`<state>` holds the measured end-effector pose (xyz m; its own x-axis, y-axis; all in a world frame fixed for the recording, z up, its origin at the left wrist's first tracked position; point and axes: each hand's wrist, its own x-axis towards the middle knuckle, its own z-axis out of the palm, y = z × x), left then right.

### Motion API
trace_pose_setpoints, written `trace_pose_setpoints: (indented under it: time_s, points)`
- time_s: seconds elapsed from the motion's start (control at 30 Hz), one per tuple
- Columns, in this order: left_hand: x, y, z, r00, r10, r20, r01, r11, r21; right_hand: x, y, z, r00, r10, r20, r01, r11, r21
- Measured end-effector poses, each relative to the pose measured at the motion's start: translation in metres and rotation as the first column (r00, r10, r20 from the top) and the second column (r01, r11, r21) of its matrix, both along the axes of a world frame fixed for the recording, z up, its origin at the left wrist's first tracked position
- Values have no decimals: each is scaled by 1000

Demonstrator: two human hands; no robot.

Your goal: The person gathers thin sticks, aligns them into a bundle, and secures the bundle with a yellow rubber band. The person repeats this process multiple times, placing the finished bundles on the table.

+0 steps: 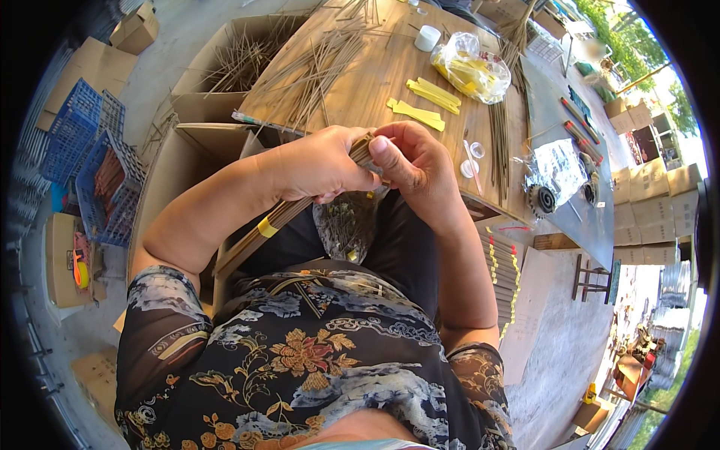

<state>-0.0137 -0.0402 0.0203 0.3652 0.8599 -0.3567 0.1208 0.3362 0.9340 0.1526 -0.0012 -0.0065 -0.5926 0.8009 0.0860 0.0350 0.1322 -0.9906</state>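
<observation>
A bundle of thin brown incense sticks [289,212] slants across my lap, a yellow paper band [266,227] around its lower part. My left hand [337,163] is wrapped round the bundle near its upper end. At that same end my right hand [421,166] is closed, thumb against the curled fingers, pinching the stick tips; whether a separate small piece is between them is hidden. Beyond my hands, loose brown sticks [330,64] lie scattered on the wooden table [375,90]. Yellow paper strips [433,96] are stacked to their right.
A clear plastic bag [472,67] of yellow strips and a white jar [427,38] stand on the table. Open cardboard boxes [191,161] adjoin it at left, beyond them blue crates [112,187]. Right of me are banded bundles [504,277] and a grey metal table [555,97].
</observation>
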Motion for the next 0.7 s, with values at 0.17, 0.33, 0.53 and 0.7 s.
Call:
trace_pose_setpoints:
  time_s: [0.17, 0.33, 0.53, 0.7]
  points:
    - [-18, 18, 17, 966, 218, 137, -239, 957, 162, -6, 1, -5, 976, -82, -201, 62, 993, -103]
    - [-5, 36, 34, 908, 273, 318, -370, 877, 306, -46, -4, -13, 948, 235, -216, -266, 955, -128]
    - [11, 38, 32, 853, 314, 417, -448, 850, 278, -66, -16, -28, 953, 20, -303, -101, 962, -255]
    - [16, 35, 25, 875, 303, 378, -441, 821, 363, -67, -17, -34, 945, -80, -317, 4, 972, -236]
